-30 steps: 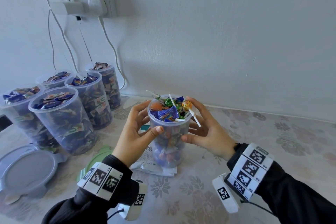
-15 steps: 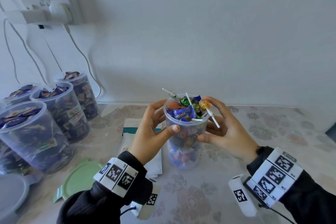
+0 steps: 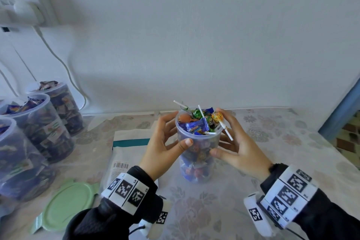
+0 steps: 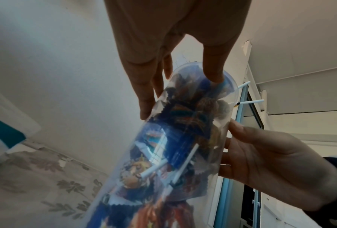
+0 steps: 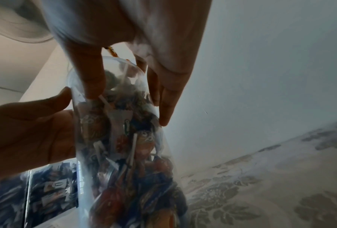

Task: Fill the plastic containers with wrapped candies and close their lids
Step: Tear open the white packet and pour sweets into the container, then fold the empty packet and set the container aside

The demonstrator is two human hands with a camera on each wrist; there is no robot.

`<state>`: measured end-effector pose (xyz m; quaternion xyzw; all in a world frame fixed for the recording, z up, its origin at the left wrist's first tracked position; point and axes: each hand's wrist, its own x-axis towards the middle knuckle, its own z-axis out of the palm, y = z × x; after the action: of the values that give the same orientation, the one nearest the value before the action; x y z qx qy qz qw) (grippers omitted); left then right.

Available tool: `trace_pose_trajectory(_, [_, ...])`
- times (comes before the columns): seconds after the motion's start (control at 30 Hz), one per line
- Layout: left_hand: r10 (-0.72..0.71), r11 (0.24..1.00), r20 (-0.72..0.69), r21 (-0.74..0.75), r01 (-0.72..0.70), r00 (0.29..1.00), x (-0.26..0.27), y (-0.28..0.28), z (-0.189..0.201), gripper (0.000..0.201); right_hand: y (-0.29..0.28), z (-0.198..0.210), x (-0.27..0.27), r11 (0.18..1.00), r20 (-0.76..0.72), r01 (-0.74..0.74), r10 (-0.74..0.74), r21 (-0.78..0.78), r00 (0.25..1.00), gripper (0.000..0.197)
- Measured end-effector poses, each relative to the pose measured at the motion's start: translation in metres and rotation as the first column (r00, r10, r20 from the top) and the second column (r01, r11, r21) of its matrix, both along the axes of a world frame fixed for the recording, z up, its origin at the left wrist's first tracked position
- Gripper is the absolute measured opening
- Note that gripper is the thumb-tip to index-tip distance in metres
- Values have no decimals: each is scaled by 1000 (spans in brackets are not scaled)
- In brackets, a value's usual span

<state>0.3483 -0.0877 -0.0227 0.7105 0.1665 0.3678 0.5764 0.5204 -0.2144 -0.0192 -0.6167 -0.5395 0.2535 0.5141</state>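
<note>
1. The clear tub (image 3: 197,154) stands straight up on the desk (image 3: 272,142), long axis up and down, right in the middle in front of the person. It's full of wrapped candies (image 3: 196,124), heaped past the rim.
2. Left hand (image 3: 161,146) is at the tub's 9 o'clock, right hand (image 3: 239,148) at 3 o'clock. Both sit about the same way off, so neither is nearer.
3. Left grip: thumb and fingers curl round the tub wall, holding it. Wrist cam shows the fingertips (image 4: 144,111) on the plastic.
4. Right grip: same thing, thumb low on the front, fingers round the back near the rim, holding the tub.
5. A lollipop stick (image 3: 227,132) pokes out over the rim at about 4 o'clock, another at 11 o'clock. I think these must go down before a lid fits.
6. The green lid (image 3: 68,206) lies flat on the desk at 8 o'clock from the tub, well apart; left hand is nearer to it.
7. Vs 0.5 s ago: the hold looks the same, hands in the same spots. The filled tubs (image 3: 39,128) sit further left in view, and the tub is now off the white bag (image 3: 128,150), which lies just beside it at 9 o'clock.
</note>
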Motion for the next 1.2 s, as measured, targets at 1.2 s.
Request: trace_pose_trajectory(1.2, [244, 856, -838, -50, -515, 487, -108, 68, -39, 35, 92, -37, -137, 886, -218, -98, -4, -454, 976, 57])
